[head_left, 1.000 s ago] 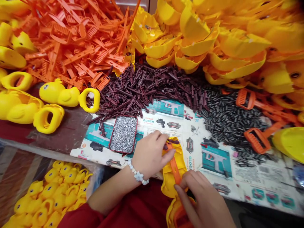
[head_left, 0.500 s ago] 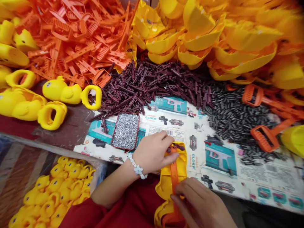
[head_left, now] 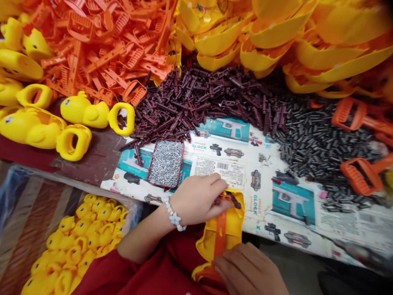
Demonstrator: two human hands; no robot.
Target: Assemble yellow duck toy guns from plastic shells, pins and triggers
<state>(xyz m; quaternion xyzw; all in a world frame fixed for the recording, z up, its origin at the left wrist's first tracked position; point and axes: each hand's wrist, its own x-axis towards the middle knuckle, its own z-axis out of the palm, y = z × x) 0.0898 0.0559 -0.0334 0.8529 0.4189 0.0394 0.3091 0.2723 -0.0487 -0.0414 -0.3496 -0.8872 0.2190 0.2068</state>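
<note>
My left hand, with a beaded bracelet at its wrist, is closed on the upper end of an open yellow plastic duck shell. Its thumb and fingers press at a small dark brown plastic part in that end. Along the inside of the shell runs an orange plastic handle strip. My right hand is closed around the lower end of the strip and shell, its fingertips on the orange piece. The hand hides part of the lower shell.
Behind lie heaps of orange handles, yellow shells, brown parts and dark small cylinders. A red-rimmed tray of tiny metal pieces sits on the printed cardboard. Duck toys lie left; more fill a bag below. A screwdriver-like tool is at right.
The view has shifted slightly. My right hand has moved a little down and left along the orange strip, with its fingers closer together. My left hand keeps its hold.
</note>
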